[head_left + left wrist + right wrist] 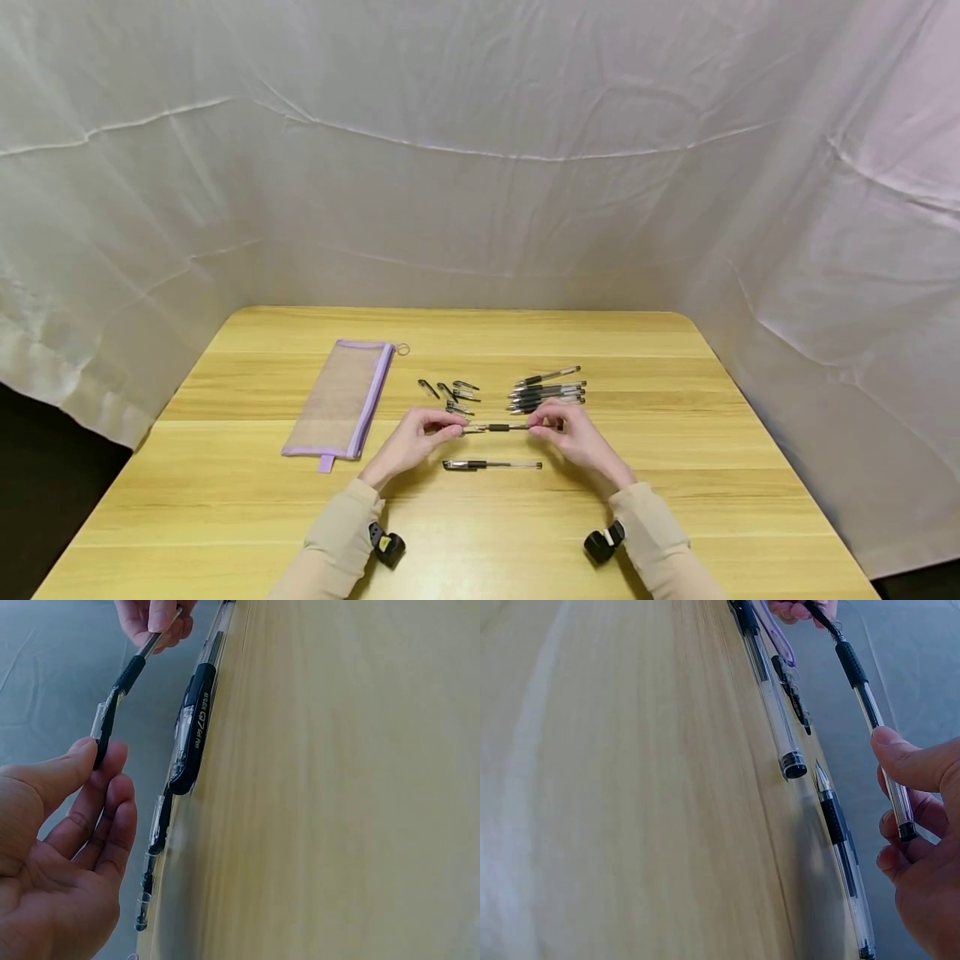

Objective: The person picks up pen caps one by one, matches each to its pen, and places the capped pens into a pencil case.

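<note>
Above the table, my left hand (415, 437) pinches a black pen cap (103, 733) with a clear clip between thumb and fingertips. My right hand (573, 435) grips a clear-barrelled gel pen (498, 427) near its black rear end. The pen's black rubber grip shows between the two hands, and its tip end is at the mouth of the cap, in line with it. Nearer the body, a capped gel pen (491, 465) lies sideways on the table. Beyond the left hand are several loose caps (459, 392); uncapped pens (551, 390) lie in a group beyond the right hand.
A mesh zip pouch (339, 404) with purple edging lies flat at the left, a ring at its far corner. The wooden table (690, 467) has pale cloth (480, 225) hanging behind it and at both sides.
</note>
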The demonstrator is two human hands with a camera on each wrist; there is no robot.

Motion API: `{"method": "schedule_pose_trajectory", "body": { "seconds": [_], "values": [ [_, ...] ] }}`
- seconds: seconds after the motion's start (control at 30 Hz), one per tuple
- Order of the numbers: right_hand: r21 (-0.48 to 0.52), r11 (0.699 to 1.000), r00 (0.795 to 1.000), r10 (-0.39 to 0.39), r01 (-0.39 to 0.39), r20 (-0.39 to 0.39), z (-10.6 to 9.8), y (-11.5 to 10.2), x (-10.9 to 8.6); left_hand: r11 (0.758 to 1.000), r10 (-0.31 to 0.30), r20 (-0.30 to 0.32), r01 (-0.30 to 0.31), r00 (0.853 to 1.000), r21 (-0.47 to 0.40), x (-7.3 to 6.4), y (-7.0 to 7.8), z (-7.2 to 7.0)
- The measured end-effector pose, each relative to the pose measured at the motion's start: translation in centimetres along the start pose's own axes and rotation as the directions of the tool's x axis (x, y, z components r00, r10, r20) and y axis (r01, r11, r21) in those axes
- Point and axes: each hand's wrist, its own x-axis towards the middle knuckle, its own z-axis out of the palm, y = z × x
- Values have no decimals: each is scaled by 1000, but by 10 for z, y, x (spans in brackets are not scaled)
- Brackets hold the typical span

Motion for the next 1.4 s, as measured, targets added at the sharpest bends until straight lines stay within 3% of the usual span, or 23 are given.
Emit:
{"method": "schedule_pose_trajectory", "body": {
  "seconds": [0.37,0.77,1.03,1.4],
  "values": [
    [11,1000,997,14,-15,72,5,-4,-2,999,28,29,-27,999,-19,0,2,6],
    [-51,998,998,-45,48,53,16,-8,-3,999,-44,9,44,999,-14,-3,2,10],
    [-46,996,996,-72,74,46,18,-11,-2,997,-81,-24,81,996,17,-4,4,10],
    [-55,992,993,-115,116,23,18,-11,1,996,-34,-97,41,995,77,-5,8,9]
  ]
}}
